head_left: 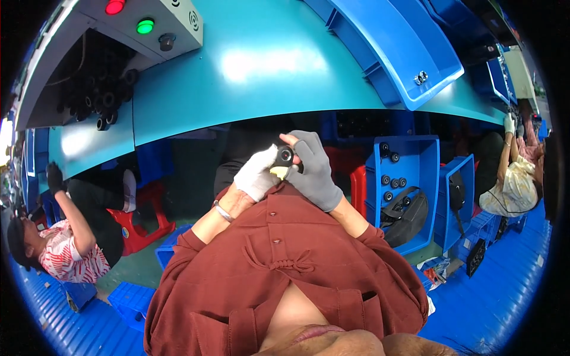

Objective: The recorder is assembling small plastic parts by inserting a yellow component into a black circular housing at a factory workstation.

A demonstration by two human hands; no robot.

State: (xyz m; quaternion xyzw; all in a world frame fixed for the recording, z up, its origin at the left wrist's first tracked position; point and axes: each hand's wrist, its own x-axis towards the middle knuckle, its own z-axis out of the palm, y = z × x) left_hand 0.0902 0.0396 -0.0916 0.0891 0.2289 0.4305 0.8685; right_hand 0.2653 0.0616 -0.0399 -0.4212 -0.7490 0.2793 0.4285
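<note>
In front of my chest, just below the bench edge, I hold a small black wheel [285,155] with a pale ring and dark centre. My left hand [255,174], in a white glove, is closed on its left side. The grey-gloved right hand [314,172] curls round the other side, its bare fingertips at the wheel's upper edge. Something pale yellow [278,172] shows beneath the wheel between my hands; I cannot make out what it is.
A turquoise bench [196,107] runs ahead, bearing a grey machine housing [148,50] with a heap of black wheels [98,98] and a blue tray [404,53]. To the right stands a blue crate [418,160] holding several wheels and a black bag [409,219]. Co-workers sit at both sides.
</note>
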